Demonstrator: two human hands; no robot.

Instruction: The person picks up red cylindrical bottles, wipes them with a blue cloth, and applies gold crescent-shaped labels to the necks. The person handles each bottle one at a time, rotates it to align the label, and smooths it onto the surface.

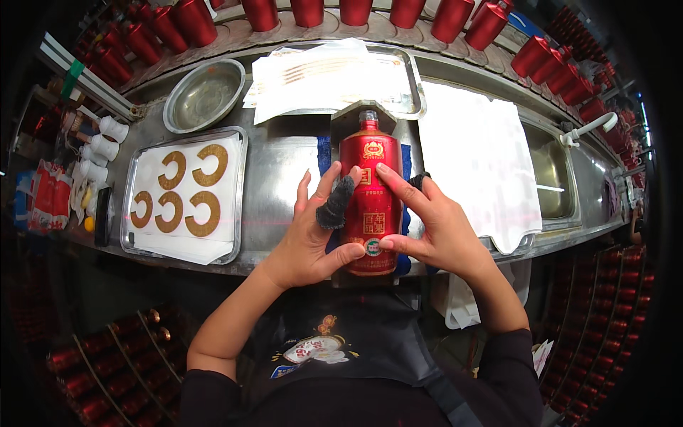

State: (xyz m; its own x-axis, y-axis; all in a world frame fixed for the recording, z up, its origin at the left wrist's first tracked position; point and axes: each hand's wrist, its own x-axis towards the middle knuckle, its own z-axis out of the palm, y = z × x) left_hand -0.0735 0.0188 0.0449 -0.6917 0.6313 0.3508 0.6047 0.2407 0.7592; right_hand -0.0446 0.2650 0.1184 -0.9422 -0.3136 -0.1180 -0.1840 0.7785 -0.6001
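A red bottle (370,203) with gold emblems and a clear glass neck lies on its back in a metal holder (356,114), neck away from me. Against its left side rests my left hand (313,231), fingers apart, thumb on the bottle's lower part, with a dark knit finger cover (334,206) on one finger. My right hand (441,228) touches the bottle from the right: the stretched index fingertip is by a gold square mark, the thumb near a round green-and-white sticker (373,247). Neither hand wraps round the bottle. A dark cover is also partly visible on a right finger.
A tray (242,192) at left holds white sheets with several gold C-shaped labels (203,213). Behind are a metal bowl (204,96) and a tray of white sheets (313,78). White sheets (477,164) and a sink (551,178) lie right. Red bottles (306,11) line the far conveyor.
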